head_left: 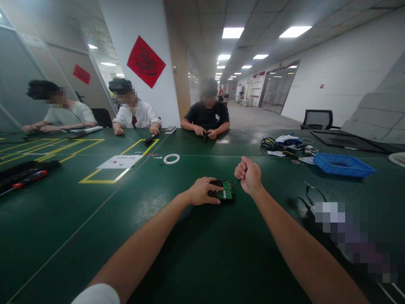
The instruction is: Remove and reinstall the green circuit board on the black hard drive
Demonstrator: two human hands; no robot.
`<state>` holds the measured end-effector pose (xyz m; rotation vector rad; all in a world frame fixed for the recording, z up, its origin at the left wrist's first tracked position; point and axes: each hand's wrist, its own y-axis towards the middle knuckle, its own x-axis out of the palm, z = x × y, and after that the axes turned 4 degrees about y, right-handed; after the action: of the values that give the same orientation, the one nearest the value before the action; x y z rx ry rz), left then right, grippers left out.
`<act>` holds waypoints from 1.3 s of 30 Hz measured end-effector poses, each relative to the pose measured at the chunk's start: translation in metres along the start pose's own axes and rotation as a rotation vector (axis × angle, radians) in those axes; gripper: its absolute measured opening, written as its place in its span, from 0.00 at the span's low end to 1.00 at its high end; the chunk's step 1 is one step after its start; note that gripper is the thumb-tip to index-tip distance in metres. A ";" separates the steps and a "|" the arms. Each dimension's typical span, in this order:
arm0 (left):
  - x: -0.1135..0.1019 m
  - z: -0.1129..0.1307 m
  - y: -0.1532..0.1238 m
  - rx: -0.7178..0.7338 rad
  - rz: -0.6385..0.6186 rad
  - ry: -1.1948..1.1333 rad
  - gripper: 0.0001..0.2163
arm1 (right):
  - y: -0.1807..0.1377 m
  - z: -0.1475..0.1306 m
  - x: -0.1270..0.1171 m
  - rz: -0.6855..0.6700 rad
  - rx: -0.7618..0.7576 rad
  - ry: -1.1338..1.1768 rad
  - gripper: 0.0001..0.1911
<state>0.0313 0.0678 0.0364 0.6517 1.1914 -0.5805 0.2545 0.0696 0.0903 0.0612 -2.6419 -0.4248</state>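
The person is sitting at a large green table (190,261), and a small black device with a green circuit board (227,190) is lying flat on it, directly in front, between the two hands. The left hand (205,191) is holding this device from its left side: the thumb is lying along the near edge, one finger is reaching over the board, and the others are resting at the far edge, so the fingers are clamping on the case. The right hand (249,175) is hovering just to the right of the device, its fingers curling together around the end of a thin shaft (234,183), which is pointing toward the board; its tip is too small to tell clearly. Farther left, a white ring (171,159) and a paper sheet (120,161) are lying on the table. A blue tray (344,164) is standing at the right, near some cables (268,143). Across the table, a co-worker in a black shirt (207,116) is holding a small dark object (205,137).
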 end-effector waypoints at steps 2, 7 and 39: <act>0.001 0.001 0.000 -0.020 0.011 0.010 0.29 | -0.004 0.004 0.005 0.000 0.017 0.044 0.23; 0.001 0.003 0.000 -0.036 0.002 0.013 0.29 | -0.008 0.013 0.006 0.013 0.004 0.013 0.22; -0.001 0.003 -0.001 -0.034 0.012 0.000 0.29 | -0.006 0.014 0.003 -0.140 0.028 -0.183 0.11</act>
<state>0.0324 0.0648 0.0381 0.6294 1.1938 -0.5485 0.2457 0.0671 0.0778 0.2270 -2.8343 -0.4592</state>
